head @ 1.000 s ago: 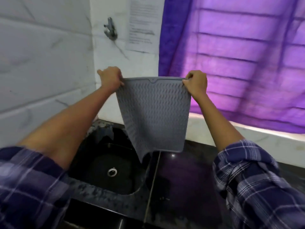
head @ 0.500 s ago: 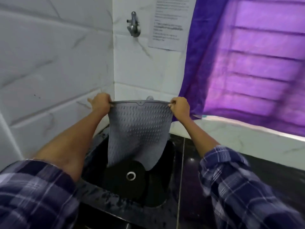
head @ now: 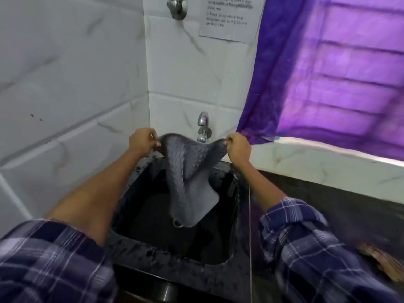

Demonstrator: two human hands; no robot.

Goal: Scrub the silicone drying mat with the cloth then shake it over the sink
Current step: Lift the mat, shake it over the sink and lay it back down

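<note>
White marble-look tiles and a purple curtain [head: 328,73] back the black sink [head: 231,184]. Your left hand [head: 142,142] and right hand [head: 237,147] — held apart — each pinch a top corner of the grey silicone drying mat [head: 188,182], which sags over the basin. No cloth shows; judged from this, scrubbing is done — the shaking is under way.

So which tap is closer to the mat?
The lower tap, right behind the mat between the hands. The other tap sits high up the wall.

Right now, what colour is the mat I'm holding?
Grey, with a raised wavy texture, seen in the head view: mat.
</note>
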